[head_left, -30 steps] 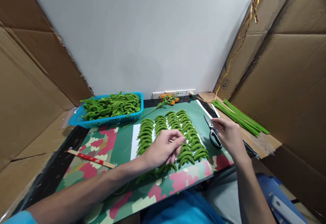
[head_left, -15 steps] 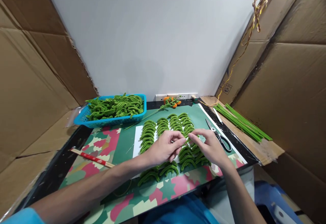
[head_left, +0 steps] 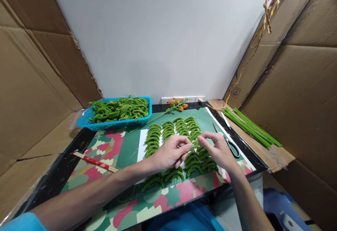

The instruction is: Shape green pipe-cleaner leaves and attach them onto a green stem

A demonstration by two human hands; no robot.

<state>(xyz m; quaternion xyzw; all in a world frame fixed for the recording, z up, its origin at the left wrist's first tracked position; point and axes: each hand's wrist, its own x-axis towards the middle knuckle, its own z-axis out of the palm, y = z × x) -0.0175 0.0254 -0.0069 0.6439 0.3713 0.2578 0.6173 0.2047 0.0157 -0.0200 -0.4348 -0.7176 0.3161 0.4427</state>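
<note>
Over the middle of the mat, my left hand (head_left: 174, 151) is closed, thumb and forefinger pinching a short green pipe cleaner piece (head_left: 195, 144). At the piece's other end, my right hand (head_left: 216, 150) has its thumb and forefinger pinched together; the exact contact is hard to make out against the green behind. Under and around both hands lie rows of curved green pipe cleaner pieces (head_left: 153, 137), overlapping in columns on a white sheet (head_left: 142, 147). My hands and forearms hide part of the rows.
A blue basket (head_left: 116, 125) heaped with green pieces stands back left. Orange flowers (head_left: 179, 104) on a stem lie behind the rows. Scissors (head_left: 233, 148) rest right of my right hand, near straight green stems (head_left: 250, 127). Chopsticks in a red wrapper (head_left: 95, 162) lie left. Cardboard (head_left: 297, 94) walls both sides.
My right hand's fingertips have shifted slightly right, widening the gap to my left hand. My left hand stays almost where it was. The rows look the same.
</note>
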